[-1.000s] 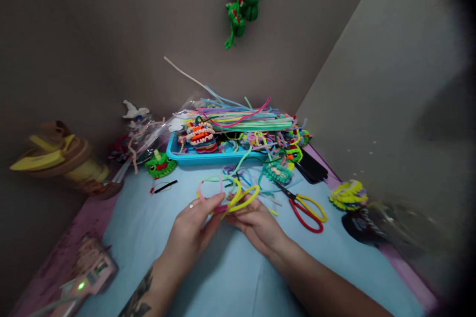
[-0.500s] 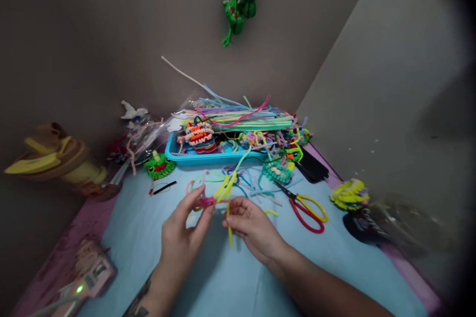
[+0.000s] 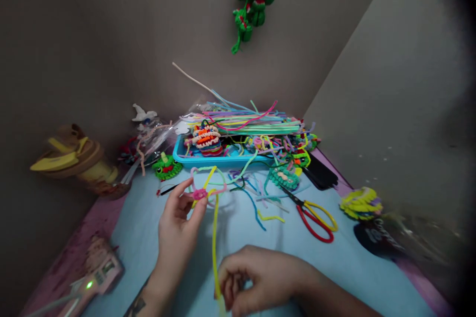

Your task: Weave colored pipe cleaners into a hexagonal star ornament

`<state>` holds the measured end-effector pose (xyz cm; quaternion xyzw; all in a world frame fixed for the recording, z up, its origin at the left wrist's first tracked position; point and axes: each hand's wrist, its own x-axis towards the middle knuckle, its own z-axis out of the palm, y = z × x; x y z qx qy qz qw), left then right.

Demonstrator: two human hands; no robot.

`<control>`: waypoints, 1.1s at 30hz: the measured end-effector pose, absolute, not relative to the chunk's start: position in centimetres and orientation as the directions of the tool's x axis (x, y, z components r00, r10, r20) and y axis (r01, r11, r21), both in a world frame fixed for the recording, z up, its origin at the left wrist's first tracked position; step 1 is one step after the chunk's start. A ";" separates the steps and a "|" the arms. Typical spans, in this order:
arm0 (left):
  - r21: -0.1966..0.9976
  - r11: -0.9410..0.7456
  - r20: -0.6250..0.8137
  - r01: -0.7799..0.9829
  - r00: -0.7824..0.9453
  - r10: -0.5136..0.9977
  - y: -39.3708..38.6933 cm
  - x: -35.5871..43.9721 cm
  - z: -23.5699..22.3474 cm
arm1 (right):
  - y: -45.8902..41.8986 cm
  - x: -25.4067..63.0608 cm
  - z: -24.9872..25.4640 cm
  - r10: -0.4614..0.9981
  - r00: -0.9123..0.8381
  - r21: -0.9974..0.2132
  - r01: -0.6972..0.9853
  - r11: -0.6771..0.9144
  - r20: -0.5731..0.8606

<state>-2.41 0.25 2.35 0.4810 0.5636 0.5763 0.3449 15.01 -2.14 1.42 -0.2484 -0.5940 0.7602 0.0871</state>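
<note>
My left hand (image 3: 181,223) pinches a looped pipe cleaner piece (image 3: 201,193) between thumb and fingertips. The piece has a pink centre with pink, mint and yellow strands around it. A yellow pipe cleaner (image 3: 214,237) runs from it down towards me, nearly straight. Its lower end is at the curled fingers of my right hand (image 3: 260,277), which are closed around it low over the cloth; the exact grip is partly hidden. Scissors (image 3: 314,217) with one red and one yellow handle lie to the right. Short pipe cleaner offcuts (image 3: 256,210) are scattered beyond my hands.
At the back, a blue tray (image 3: 223,161) holds many pipe cleaners (image 3: 260,121) and finished pieces. A green frog-like figure (image 3: 166,167) sits left of it. A yellow bundle (image 3: 360,203) and a black-capped container (image 3: 375,238) stand right. A pink device (image 3: 98,272) lies front left.
My right hand has moved from beside the left down towards me, drawing the yellow pipe cleaner out long. The yellow loops seen earlier have shrunk. My left hand keeps its pinch.
</note>
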 end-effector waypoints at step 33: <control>0.972 0.188 -0.177 -0.138 0.089 0.980 -0.9 0.1 2.4 | -1.0 15.9 0.4 0.643 -0.244 -0.441 0.553 0.707 0.726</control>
